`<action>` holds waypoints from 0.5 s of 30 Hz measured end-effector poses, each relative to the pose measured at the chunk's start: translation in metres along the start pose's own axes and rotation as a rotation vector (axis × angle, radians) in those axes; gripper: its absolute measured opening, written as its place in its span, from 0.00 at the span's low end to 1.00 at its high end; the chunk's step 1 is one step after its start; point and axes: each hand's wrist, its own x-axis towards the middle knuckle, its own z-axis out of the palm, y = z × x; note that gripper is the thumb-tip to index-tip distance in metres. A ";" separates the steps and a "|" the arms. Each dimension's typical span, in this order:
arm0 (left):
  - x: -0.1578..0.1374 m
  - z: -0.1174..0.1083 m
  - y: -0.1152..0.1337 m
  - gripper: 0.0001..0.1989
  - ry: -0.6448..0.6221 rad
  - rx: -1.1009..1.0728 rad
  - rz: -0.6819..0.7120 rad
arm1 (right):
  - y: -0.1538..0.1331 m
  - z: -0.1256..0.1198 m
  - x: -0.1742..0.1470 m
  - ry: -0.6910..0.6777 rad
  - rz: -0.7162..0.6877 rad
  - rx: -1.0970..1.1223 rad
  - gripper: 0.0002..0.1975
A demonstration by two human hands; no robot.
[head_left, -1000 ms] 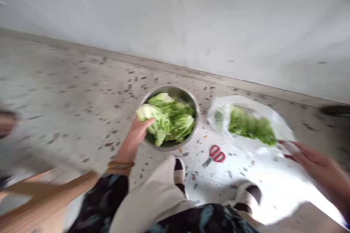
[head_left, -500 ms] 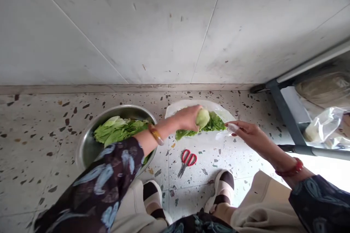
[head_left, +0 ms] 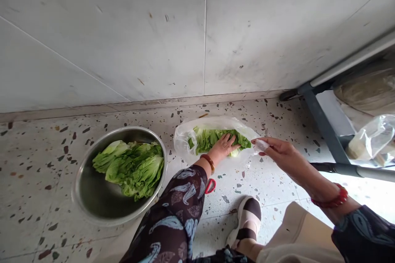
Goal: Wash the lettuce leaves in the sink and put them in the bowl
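Note:
A clear plastic bag [head_left: 185,148] lies on the floor with its mouth spread wide. Green lettuce [head_left: 203,137] fills its middle. My left hand [head_left: 224,146] rests on the lettuce inside the bag, fingers spread and not wrapped around anything. At the bag's right end, my right hand [head_left: 274,148] pinches a gathered edge of the plastic between thumb and fingers. Further left, a steel basin [head_left: 92,209] holds more leafy lettuce [head_left: 135,166]. Part of a red-handled pair of scissors [head_left: 210,186] shows beside my left forearm; the sleeve hides its blades.
Speckled floor tiles [head_left: 40,164] meet a white wall [head_left: 148,41] just behind the bag. On the right stands a grey rack [head_left: 328,123] holding plastic-wrapped goods [head_left: 370,139]. My shoe [head_left: 247,218] is near the scissors.
My left hand has let go of the pale green, rounded lettuce piece and now lies spread over the bagged leaves. My right hand keeps its pinch on the bag. The view has shifted, uncovering the basin.

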 end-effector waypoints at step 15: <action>-0.013 -0.008 -0.022 0.41 0.021 0.002 -0.038 | -0.011 -0.002 0.007 0.034 0.014 -0.020 0.24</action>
